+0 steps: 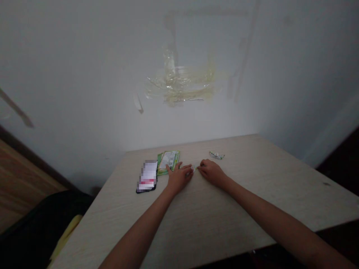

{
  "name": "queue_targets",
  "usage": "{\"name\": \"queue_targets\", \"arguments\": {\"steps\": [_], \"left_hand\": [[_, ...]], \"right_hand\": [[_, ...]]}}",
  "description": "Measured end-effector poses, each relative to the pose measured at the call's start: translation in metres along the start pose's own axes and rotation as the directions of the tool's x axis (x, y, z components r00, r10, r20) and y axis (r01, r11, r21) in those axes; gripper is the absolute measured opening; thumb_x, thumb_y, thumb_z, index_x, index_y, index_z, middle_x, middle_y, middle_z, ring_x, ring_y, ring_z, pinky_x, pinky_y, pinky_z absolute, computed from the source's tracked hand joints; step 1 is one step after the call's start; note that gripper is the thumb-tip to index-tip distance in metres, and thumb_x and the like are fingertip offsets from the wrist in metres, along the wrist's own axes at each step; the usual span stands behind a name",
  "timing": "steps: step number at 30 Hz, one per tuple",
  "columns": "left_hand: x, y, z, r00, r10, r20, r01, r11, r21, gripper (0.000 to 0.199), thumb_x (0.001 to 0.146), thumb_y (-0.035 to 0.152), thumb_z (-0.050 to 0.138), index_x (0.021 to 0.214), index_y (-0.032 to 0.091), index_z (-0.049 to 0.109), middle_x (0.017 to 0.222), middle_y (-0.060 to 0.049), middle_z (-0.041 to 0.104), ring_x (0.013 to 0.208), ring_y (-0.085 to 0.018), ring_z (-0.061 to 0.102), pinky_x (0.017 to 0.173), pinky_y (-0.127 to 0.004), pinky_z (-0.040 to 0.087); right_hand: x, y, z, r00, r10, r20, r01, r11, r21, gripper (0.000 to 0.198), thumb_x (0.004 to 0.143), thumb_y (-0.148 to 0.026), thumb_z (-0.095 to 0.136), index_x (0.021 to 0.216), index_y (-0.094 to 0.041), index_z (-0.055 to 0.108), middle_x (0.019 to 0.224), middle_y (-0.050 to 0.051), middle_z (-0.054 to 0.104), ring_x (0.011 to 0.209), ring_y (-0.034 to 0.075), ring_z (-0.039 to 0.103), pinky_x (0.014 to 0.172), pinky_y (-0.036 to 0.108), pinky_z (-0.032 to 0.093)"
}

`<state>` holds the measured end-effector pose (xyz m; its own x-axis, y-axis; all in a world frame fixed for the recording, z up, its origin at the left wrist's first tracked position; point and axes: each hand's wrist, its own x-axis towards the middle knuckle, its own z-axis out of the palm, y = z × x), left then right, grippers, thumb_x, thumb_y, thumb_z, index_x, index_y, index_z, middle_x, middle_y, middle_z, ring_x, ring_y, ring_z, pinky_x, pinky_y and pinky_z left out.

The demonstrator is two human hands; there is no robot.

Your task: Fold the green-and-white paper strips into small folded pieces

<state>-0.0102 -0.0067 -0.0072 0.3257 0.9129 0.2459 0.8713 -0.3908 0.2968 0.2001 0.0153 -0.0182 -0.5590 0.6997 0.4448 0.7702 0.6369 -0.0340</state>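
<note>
On the desk [252,198], a small wrapper [194,169] lies crosswise between the left hand [179,178] and right hand [213,173], each grip pinching an end.

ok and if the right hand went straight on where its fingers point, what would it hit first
The right hand would first meet the small green-and-white wrapper, then probably the left hand; whether it already touches the wrapper is hard to tell.
</note>
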Motion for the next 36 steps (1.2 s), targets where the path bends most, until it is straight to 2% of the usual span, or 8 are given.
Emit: {"name": "queue_targets", "arguments": {"steps": [6,12,16,21,27,32,36], "left_hand": [[-0.001,0.0,0.002,1.0,0.013,-0.022,-0.013,1.0,0.008,0.025,0.092,0.045,0.049,0.111,0.044,0.065,0.134,0.006,0.061,0.139,-0.033,0.035,0.1,-0.082,-0.01],[-0.001,0.0,0.0,0.999,-0.02,-0.035,0.02,1.0,0.021,0.023,0.091,0.047,0.052,0.109,0.046,0.067,0.137,0.007,0.059,0.14,-0.031,0.033,0.103,-0.079,-0.01],[0.0,0.001,-0.002,0.999,-0.033,-0.043,0.034,0.999,0.031,0.022,0.091,0.046,0.053,0.108,0.047,0.067,0.143,0.008,0.053,0.14,-0.032,0.031,0.103,-0.08,-0.007],[-0.001,0.001,-0.001,0.996,-0.036,-0.081,0.04,0.998,0.044,0.022,0.092,0.042,0.053,0.108,0.045,0.068,0.143,0.006,0.053,0.139,-0.031,0.033,0.104,-0.08,-0.003],[-0.002,0.001,-0.001,0.994,0.018,-0.104,-0.014,0.999,0.043,0.024,0.091,0.036,0.055,0.11,0.044,0.067,0.137,0.005,0.057,0.137,-0.029,0.035,0.107,-0.078,0.0],[-0.004,0.007,-0.004,0.989,0.128,-0.067,-0.124,0.99,0.06,0.025,0.092,0.038,0.054,0.113,0.045,0.065,0.131,0.005,0.062,0.136,-0.027,0.037,0.11,-0.074,-0.004],[-0.004,0.009,-0.004,0.991,0.116,-0.072,-0.111,0.991,0.077,0.025,0.094,0.043,0.05,0.113,0.047,0.066,0.131,0.005,0.062,0.135,-0.029,0.037,0.107,-0.077,-0.007]], "right_hand": [[0.002,-0.003,-0.006,0.999,-0.037,0.034,0.038,0.998,-0.057,0.021,0.095,-0.022,0.051,0.093,-0.015,0.071,0.091,0.01,0.062,0.083,0.018,0.054,0.078,0.031,0.041],[-0.002,0.005,-0.004,0.999,0.001,-0.046,0.006,0.989,0.145,0.022,0.095,-0.024,0.052,0.103,-0.019,0.072,0.097,0.009,0.063,0.091,0.018,0.057,0.082,0.03,0.044],[-0.003,0.007,-0.001,0.998,-0.008,-0.065,0.02,0.983,0.18,0.024,0.094,-0.023,0.052,0.11,-0.019,0.07,0.102,0.01,0.064,0.095,0.02,0.057,0.085,0.033,0.046],[-0.003,0.011,0.006,0.998,-0.001,-0.069,0.016,0.977,0.21,0.025,0.094,-0.022,0.053,0.112,-0.022,0.07,0.116,0.014,0.06,0.107,0.022,0.055,0.092,0.039,0.046],[-0.004,0.012,0.007,0.999,0.004,-0.047,0.007,0.973,0.232,0.028,0.093,-0.019,0.054,0.116,-0.02,0.069,0.114,0.014,0.06,0.106,0.022,0.055,0.093,0.038,0.046],[-0.004,0.014,0.011,0.999,0.012,-0.047,0.0,0.971,0.239,0.03,0.092,-0.014,0.053,0.117,-0.02,0.068,0.114,0.013,0.059,0.108,0.022,0.054,0.094,0.038,0.045],[-0.004,0.019,0.016,0.999,0.013,-0.046,0.0,0.963,0.269,0.034,0.089,-0.01,0.053,0.117,-0.02,0.068,0.114,0.013,0.059,0.107,0.022,0.054,0.094,0.038,0.045]]}}
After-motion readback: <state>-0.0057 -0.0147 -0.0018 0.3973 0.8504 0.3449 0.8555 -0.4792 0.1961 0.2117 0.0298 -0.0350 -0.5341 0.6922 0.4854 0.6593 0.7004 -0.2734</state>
